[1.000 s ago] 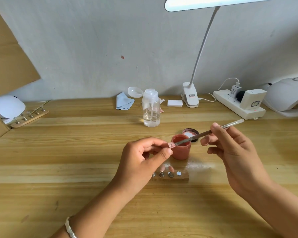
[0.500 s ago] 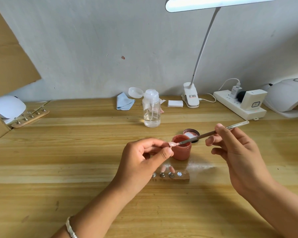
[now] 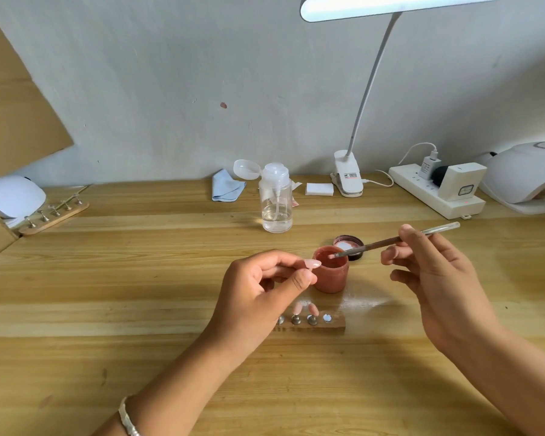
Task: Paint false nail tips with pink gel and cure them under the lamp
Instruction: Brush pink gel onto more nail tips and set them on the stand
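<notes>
Our left hand (image 3: pixel 258 297) has its grip pinched on a false nail tip (image 3: pixel 312 263), thumb and forefinger clamping it just beside the rim of the pink gel jar (image 3: pixel 330 272). Our right hand (image 3: pixel 434 278) has its grip clenched around a slim brush (image 3: pixel 387 241), whose tip dips into the jar's open mouth. We see the nail tip as pale glossy pink, oval, tilted slightly upward. The jar is squat, coated in dusty pink, and its dark lid (image 3: pixel 350 245) lies just behind it on the worktop (image 3: pixel 139 309). Near our left wrist stands a small wooden holder (image 3: pixel 324 322) carrying two more pink tips (image 3: pixel 304 308) on metal studs, with one stud bare. Farther back we find a clear pump bottle (image 3: pixel 276 202), a blue cloth (image 3: pixel 225 188), a white clip lamp (image 3: pixel 348 177) with a red label too small to read, a power strip (image 3: pixel 434 191) and a white curing lamp (image 3: pixel 523 177) at the right edge.
</notes>
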Demonstrator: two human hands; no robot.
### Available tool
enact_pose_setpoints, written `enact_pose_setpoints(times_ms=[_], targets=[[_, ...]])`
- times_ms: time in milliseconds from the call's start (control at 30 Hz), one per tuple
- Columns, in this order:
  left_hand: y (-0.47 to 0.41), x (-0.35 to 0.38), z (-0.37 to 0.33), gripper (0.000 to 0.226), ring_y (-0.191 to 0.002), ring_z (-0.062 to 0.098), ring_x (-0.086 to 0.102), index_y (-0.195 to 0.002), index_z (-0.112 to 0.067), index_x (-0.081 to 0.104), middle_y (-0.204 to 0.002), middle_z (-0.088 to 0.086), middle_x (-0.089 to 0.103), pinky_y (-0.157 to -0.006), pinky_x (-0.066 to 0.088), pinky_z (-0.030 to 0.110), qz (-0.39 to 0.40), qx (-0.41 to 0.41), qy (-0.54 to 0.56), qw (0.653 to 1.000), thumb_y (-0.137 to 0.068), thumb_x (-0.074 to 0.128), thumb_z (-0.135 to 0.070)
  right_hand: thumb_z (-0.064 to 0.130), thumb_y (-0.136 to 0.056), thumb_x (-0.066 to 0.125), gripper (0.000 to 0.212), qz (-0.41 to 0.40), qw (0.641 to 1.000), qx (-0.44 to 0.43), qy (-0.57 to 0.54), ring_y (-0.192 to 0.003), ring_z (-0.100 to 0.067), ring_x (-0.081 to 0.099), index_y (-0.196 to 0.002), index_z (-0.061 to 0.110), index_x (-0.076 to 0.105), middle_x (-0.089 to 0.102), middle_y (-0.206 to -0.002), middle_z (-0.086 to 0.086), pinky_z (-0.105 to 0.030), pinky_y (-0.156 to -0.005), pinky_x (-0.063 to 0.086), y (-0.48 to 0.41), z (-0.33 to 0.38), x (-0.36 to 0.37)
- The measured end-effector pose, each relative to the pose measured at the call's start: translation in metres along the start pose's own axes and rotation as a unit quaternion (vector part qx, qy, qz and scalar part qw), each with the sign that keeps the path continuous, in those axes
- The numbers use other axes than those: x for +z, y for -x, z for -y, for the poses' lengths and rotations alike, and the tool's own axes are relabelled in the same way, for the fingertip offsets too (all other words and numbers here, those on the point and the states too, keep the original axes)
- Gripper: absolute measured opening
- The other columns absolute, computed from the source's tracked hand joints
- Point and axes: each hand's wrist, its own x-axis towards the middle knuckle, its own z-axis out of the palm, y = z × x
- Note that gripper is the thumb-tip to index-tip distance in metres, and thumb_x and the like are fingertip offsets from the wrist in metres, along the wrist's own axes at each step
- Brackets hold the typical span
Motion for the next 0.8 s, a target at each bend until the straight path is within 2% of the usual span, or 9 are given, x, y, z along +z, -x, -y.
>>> enact_pose_setpoints(times_ms=[100,133,200,333,367,467,567,633,800], targets=[[0.001,0.000,-0.001,0.005,-0.057,0.007,0.063,-0.092,-0.020,0.075,-0.090,0.000,0.077,-0.049,0.041,0.045,-0.016,0.012,-0.034,0.999,-0.089,0.072,-0.017,0.028,-0.098,0.062,0.017,-0.013,1.000,0.021,-0.008,-0.062,-0.007,0.064,-0.082,0.021,0.059,0.067,-0.063,0.002,-0.029,-0.066,0.043,-0.004,0.002,-0.003],[0.001,0.000,-0.002,0.005,-0.056,0.004,0.062,-0.092,-0.019,0.074,-0.090,0.000,0.076,-0.051,0.042,0.050,-0.023,0.019,-0.045,0.999,-0.090,0.071,-0.015,0.028,-0.098,0.062,0.018,-0.015,1.000,0.025,-0.010,-0.062,-0.007,0.064,-0.082,0.021,0.059,0.067,-0.063,0.002,-0.029,-0.065,0.043,-0.004,0.003,-0.003],[0.002,0.001,-0.003,0.005,-0.059,0.001,0.061,-0.089,-0.019,0.072,-0.089,0.000,0.074,-0.054,0.043,0.048,-0.026,0.039,-0.074,0.996,-0.090,0.071,-0.014,0.028,-0.098,0.062,0.018,-0.017,0.999,0.030,-0.012,-0.061,-0.006,0.064,-0.081,0.021,0.058,0.066,-0.063,0.003,-0.028,-0.064,0.043,-0.004,0.004,-0.003],[0.004,0.009,-0.002,0.005,-0.083,0.008,0.064,-0.084,-0.021,0.072,-0.091,-0.009,0.069,-0.075,0.041,0.022,0.018,0.086,-0.138,0.987,-0.082,0.074,-0.017,0.026,-0.099,0.062,0.020,-0.033,0.999,0.038,-0.017,-0.057,-0.005,0.062,-0.080,0.021,0.057,0.064,-0.058,0.004,-0.027,-0.062,0.043,-0.005,0.006,-0.002],[0.005,0.011,-0.001,0.005,-0.090,0.010,0.063,-0.082,-0.021,0.072,-0.092,-0.012,0.067,-0.080,0.042,0.020,0.026,0.101,-0.165,0.981,-0.080,0.075,-0.017,0.025,-0.099,0.062,0.020,-0.037,0.998,0.039,-0.018,-0.057,-0.006,0.062,-0.080,0.020,0.057,0.064,-0.057,0.004,-0.027,-0.062,0.042,-0.006,0.007,-0.003],[0.006,0.016,0.002,0.008,-0.095,0.009,0.059,-0.079,-0.023,0.071,-0.092,-0.015,0.063,-0.083,0.044,0.036,0.031,0.167,-0.286,0.943,-0.076,0.079,-0.023,0.026,-0.098,0.062,0.020,-0.039,0.998,0.044,-0.018,-0.058,-0.006,0.062,-0.080,0.021,0.057,0.064,-0.057,0.004,-0.028,-0.064,0.043,-0.007,0.007,-0.004],[0.007,0.019,0.003,0.009,-0.092,0.007,0.056,-0.077,-0.030,0.070,-0.090,-0.016,0.061,-0.083,0.033,0.029,0.032,0.223,-0.396,0.890,-0.074,0.078,-0.028,0.027,-0.098,0.063,0.020,-0.038,0.998,0.048,-0.016,-0.058,-0.006,0.062,-0.080,0.021,0.057,0.064,-0.057,0.004,-0.028,-0.063,0.042,-0.007,0.007,-0.004],[0.007,0.020,0.002,0.005,-0.090,0.005,0.056,-0.077,-0.032,0.068,-0.088,-0.018,0.062,-0.084,0.030,0.026,0.039,0.228,-0.406,0.884,-0.075,0.073,-0.031,0.027,-0.097,0.063,0.019,-0.037,0.998,0.052,-0.014,-0.058,-0.006,0.062,-0.080,0.021,0.057,0.064,-0.058,0.004,-0.028,-0.063,0.042,-0.007,0.007,-0.003],[0.008,0.021,0.001,0.003,-0.086,0.001,0.057,-0.077,-0.032,0.067,-0.083,-0.022,0.066,-0.090,0.033,0.030,0.059,0.223,-0.420,0.878,-0.079,0.068,-0.033,0.027,-0.097,0.064,0.018,-0.037,0.998,0.055,-0.009,-0.059,-0.007,0.062,-0.081,0.021,0.057,0.064,-0.059,0.004,-0.029,-0.064,0.043,-0.007,0.006,-0.005]])
